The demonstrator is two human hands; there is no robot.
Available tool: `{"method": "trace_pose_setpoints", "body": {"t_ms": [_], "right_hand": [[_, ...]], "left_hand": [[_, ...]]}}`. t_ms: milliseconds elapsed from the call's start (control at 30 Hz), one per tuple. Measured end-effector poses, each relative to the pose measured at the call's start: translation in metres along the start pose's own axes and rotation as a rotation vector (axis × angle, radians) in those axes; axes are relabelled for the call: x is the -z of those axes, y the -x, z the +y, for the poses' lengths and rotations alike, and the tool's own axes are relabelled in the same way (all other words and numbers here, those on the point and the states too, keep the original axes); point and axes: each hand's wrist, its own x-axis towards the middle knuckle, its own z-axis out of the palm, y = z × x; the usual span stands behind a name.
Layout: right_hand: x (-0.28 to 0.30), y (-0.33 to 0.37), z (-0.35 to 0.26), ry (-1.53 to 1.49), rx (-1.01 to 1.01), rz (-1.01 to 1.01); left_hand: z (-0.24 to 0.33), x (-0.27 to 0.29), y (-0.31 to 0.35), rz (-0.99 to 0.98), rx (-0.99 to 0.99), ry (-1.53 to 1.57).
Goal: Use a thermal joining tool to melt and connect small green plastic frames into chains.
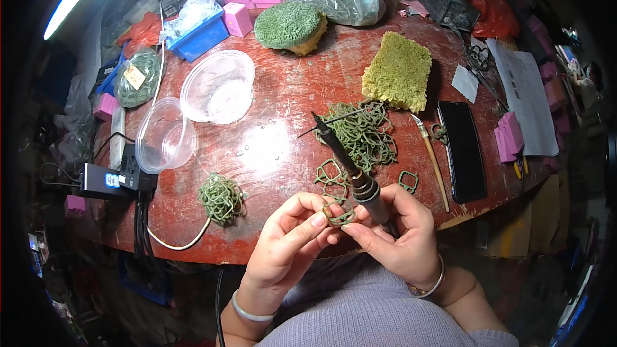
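My left hand pinches a small green square-shaped ring between thumb and fingertips. On the ring's other side, my right hand pinches it too. A soldering iron rests in my right hand, its dark tip pointing up and away over the table. Just beyond my fingers lies a tangled heap of green rings, with a few loose rings at its near edge. One single green ring sits apart to the right. Further left is a smaller clump of green rings.
Two clear plastic tubs stand left on the red table. A yellow-green sponge block, a round green-topped pad, a thin brush and a black phone lie around. A white cable crosses the left edge.
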Motion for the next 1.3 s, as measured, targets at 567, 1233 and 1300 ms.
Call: {"method": "trace_pose_setpoints", "body": {"t_ms": [567,1233,1300], "right_hand": [[0.003,0.002,0.001,0.159,0.070,-0.014],[0.010,0.004,0.005,0.156,0.019,-0.046],[0.014,0.003,-0.003,0.177,0.039,-0.061]], "left_hand": [[0.002,0.007,0.001,-0.009,-0.155,-0.176],[0.008,0.000,-0.003,-0.120,-0.182,-0.358],[0.007,-0.003,-0.005,-0.057,-0.250,-0.409]]}}
